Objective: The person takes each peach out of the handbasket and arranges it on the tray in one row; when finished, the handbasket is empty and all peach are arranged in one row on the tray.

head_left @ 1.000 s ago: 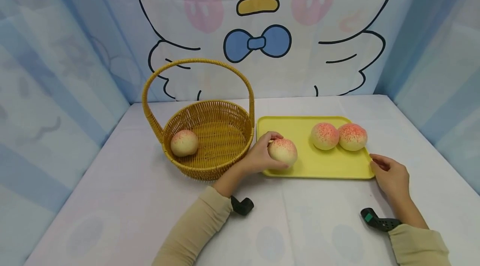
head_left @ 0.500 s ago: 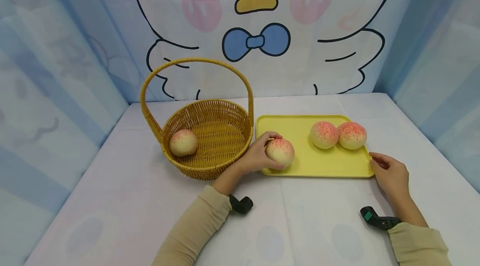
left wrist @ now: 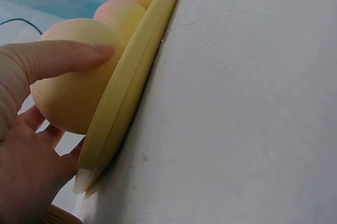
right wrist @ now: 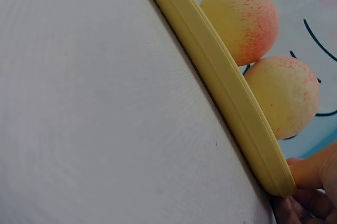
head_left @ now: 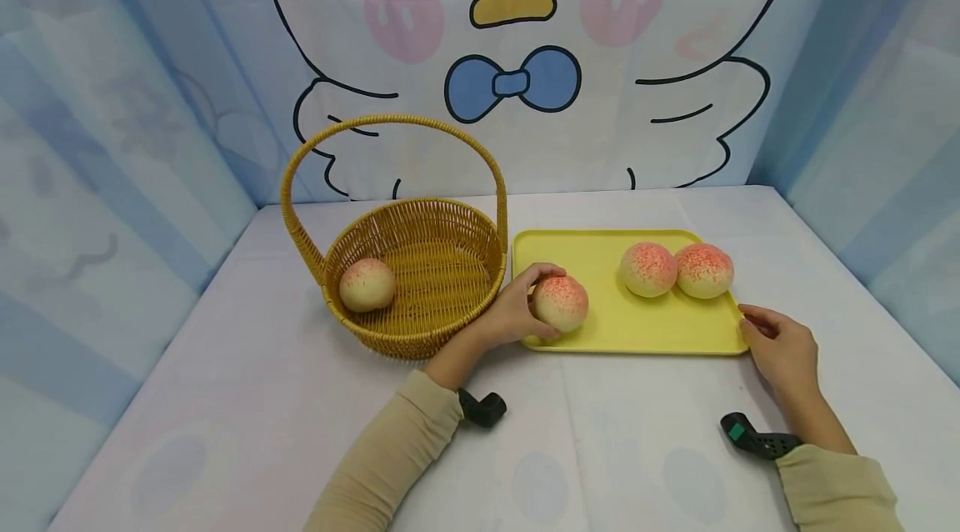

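Observation:
My left hand (head_left: 517, 307) curves its thumb and fingers around a peach (head_left: 562, 304) on the left end of the yellow tray (head_left: 622, 340). In the left wrist view the thumb lies across the near side of this peach (left wrist: 73, 98), with the fingers behind it. My right hand (head_left: 783, 353) pinches the tray's near right corner; the right wrist view shows fingers at the tray rim (right wrist: 226, 87). Two more peaches, one (head_left: 648, 269) touching the other (head_left: 704, 271), sit at the tray's right end.
A wicker basket (head_left: 420, 346) with a tall arched handle stands just left of the tray, a single peach (head_left: 367, 285) at its left side. The left forearm passes close to the basket's front. A printed curtain (head_left: 510, 157) closes off the back.
The left hand and its peach have shifted very slightly left on the tray. Its thumb has drawn back, so more of the peach shows. The right hand stays at the corner.

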Demonstrator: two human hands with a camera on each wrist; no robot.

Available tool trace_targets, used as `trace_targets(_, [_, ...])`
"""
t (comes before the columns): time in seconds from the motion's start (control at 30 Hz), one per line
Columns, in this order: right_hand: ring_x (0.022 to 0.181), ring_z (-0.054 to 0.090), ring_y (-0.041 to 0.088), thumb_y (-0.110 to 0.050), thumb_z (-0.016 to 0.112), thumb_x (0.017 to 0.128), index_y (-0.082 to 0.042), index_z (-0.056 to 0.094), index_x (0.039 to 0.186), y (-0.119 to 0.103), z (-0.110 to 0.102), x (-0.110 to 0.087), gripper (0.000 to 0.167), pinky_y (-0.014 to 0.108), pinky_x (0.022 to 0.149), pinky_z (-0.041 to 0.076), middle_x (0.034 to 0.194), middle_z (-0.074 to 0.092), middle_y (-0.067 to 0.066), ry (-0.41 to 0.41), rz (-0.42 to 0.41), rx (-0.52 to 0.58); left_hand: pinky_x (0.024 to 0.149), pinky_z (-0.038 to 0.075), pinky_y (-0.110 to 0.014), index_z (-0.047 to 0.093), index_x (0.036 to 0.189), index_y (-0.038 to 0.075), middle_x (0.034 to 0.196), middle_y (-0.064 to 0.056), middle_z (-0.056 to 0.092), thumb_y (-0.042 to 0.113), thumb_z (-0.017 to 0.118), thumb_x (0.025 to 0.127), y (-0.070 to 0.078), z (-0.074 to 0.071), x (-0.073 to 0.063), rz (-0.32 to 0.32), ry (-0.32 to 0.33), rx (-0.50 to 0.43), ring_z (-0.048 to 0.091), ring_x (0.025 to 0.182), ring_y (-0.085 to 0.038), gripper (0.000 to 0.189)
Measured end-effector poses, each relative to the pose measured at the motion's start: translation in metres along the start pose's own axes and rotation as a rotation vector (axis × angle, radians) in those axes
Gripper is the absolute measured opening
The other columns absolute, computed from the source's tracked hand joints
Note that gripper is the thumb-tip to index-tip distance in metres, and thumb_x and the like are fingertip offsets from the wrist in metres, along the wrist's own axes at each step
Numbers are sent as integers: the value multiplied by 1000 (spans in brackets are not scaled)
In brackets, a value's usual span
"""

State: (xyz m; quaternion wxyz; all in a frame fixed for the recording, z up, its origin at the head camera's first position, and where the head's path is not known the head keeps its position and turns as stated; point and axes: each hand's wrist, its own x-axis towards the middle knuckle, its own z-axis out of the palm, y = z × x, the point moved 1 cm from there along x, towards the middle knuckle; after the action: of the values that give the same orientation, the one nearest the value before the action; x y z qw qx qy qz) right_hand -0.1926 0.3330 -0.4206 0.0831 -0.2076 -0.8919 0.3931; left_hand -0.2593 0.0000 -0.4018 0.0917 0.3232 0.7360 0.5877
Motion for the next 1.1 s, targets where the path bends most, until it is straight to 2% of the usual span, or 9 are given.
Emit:
trace_targets(0.1, [97,46,30,-15,44,95,7,48,128,0,-1,0,40,6,52,35,120,49,27,2,-4,-3,91,41,-28,40,129,4,128,-10,43,-3,80,64,-12,2,4,-31,23,28,44,115,-19,77])
trace_targets(0.27, [97,46,30,-15,44,95,7,49,128,1,-3,0,40,7,52,35,120,49,27,9,-17,-12,92,40,-30,41,129,4,128,-8,43,11,82,67,-8,4,4,-93,65,99,44,115,-18,75])
trace_targets(0.4, [96,46,28,-15,44,95,7,49,127,2,-5,1,39,7,52,35,119,50,27,16,-23,-17,92,40,-29,45,125,2,124,-9,46,11,83,66,-6,6,6,-95,100,140,45,112,-19,71])
trace_targets(0.63, [96,47,27,-16,44,95,6,50,128,4,-2,3,39,7,55,37,119,51,26,18,-25,-16,83,46,-28,50,126,4,126,-9,48,8,83,66,-3,7,6,-112,139,127,48,112,-24,69])
trace_targets(0.83, [99,47,29,-15,44,96,5,49,128,4,0,3,39,6,56,37,120,50,26,15,-12,-15,81,47,-28,52,127,8,127,-7,50,12,84,65,-7,5,10,-126,132,162,48,114,-28,70])
trace_targets(1.1, [98,47,28,-14,45,95,6,50,127,1,0,-1,38,6,52,35,120,50,26,20,-15,2,86,45,-30,52,128,11,128,-2,51,12,84,65,-6,7,21,-170,122,151,48,115,-26,70])
